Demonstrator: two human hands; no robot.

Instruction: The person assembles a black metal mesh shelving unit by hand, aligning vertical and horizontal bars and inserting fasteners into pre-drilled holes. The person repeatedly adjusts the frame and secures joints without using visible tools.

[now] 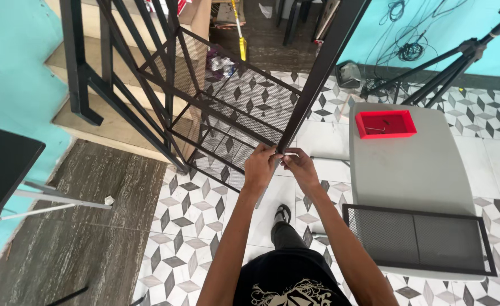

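Left hand point(259, 166) and right hand point(298, 165) pinched lower end of black upright post point(318, 73) on tilted mesh rack point(244, 107). Grip looked slight; rack likely could tip against stair railing point(91, 85).

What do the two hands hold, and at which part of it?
Both hands, left hand and right hand, grip the black metal shelf frame at the lower end of one upright post, near a corner of a mesh shelf.

1 head-worn camera looks steeply down, close above both outstretched forearms and patterned floor tiles point(193, 226)
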